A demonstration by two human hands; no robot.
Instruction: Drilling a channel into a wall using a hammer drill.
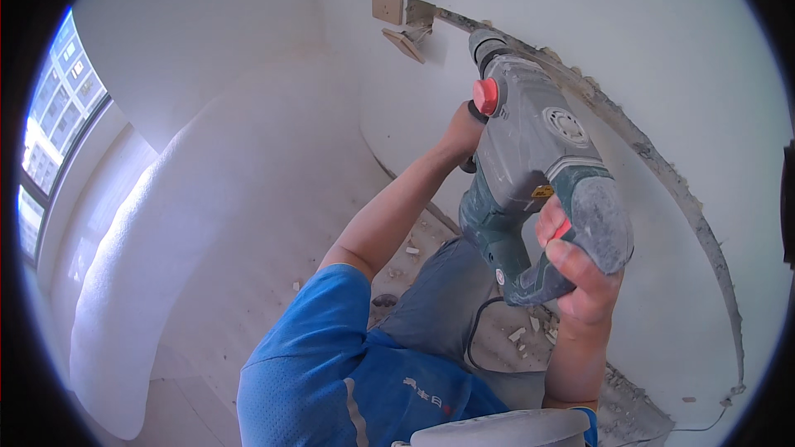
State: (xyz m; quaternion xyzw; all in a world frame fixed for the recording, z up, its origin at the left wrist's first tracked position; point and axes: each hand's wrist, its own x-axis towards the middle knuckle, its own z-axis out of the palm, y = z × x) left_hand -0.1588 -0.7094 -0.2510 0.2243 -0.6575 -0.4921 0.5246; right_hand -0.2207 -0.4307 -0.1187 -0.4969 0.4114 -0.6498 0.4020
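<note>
A large grey and dark green rotary hammer (526,132) with a red side knob is held up against the white wall. My left hand (464,131) is closed round its front side handle, partly hidden behind the tool body. At the rear, my right hand (586,281) wraps the main handle, fingers at the red trigger. The chuck (487,43) points at a rough groove (646,149) cut in the wall; the bit's tip is hidden. A loose socket plate (404,45) hangs by wires from an open box hole (421,13).
Beside the hole a socket (387,4) is fixed to the wall. Rubble (522,335) lies along the wall's foot. The black power cord (472,333) loops by my legs. A window (62,103) is at far left, and a thin wire (704,429) runs at lower right.
</note>
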